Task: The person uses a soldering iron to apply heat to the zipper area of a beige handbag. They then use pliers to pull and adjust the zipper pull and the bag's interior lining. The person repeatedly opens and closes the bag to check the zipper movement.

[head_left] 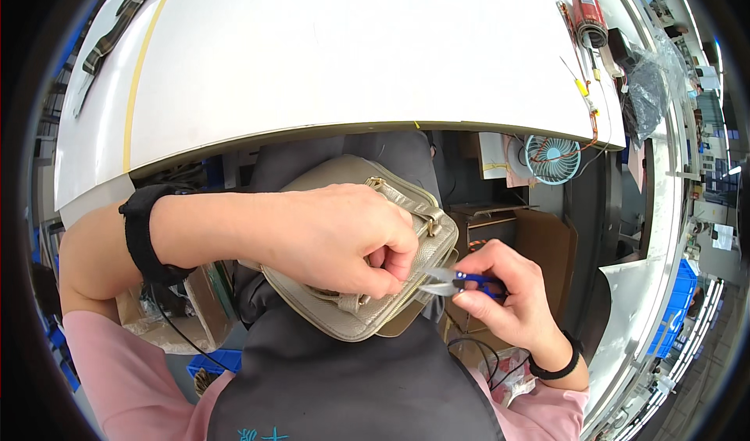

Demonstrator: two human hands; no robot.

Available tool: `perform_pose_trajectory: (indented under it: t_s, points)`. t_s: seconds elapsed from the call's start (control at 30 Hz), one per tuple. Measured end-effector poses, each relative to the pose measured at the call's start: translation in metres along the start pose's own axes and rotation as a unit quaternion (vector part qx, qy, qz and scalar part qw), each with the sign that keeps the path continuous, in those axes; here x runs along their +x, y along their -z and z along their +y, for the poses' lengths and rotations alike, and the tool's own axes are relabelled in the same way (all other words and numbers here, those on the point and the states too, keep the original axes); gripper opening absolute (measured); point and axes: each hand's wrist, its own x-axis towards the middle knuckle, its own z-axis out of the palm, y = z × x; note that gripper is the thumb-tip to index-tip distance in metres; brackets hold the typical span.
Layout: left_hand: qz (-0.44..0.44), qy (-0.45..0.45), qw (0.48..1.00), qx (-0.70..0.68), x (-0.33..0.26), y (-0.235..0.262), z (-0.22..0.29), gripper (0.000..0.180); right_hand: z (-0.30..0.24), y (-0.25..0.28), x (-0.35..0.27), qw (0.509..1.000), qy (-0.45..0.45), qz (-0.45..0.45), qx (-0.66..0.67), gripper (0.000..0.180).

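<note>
A metallic gold-beige handbag (pixel 367 320) with zips and a strap rests on my lap, below the table's front edge. My left hand (pixel 355 238) lies over the bag, its fingers curled in a pinch near the zipped edge. Whatever those fingertips hold is too small or hidden to make out. My right hand (pixel 508 292) grips blue-handled thread snips (pixel 478 283). The two blades stand apart, their tips close to the left fingertips and the bag's edge.
Ahead spans a white table (pixel 351 50). Its right end bears a red can (pixel 589 19) and wired tools. A light-blue fan (pixel 552 158) sits under the right edge. Cardboard boxes (pixel 547 246) stand beside my legs, with a blue crate (pixel 673 308) farther right.
</note>
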Motion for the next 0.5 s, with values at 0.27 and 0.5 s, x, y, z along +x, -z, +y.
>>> perform_pose_trajectory:
  t_s: [0.27, 0.5]
  points:
    - [0.007, -0.017, 1.0, 0.002, -0.0006, -0.0016, -0.0025, 0.01, -0.0016, -0.0067, 0.003, 0.996, 0.061, -0.015, -0.06, 0.019]
    - [0.014, -0.025, 0.999, 0.021, -0.0015, -0.0028, -0.0044, 0.011, -0.0076, -0.0066, 0.0059, 0.994, 0.066, -0.016, -0.081, 0.02]
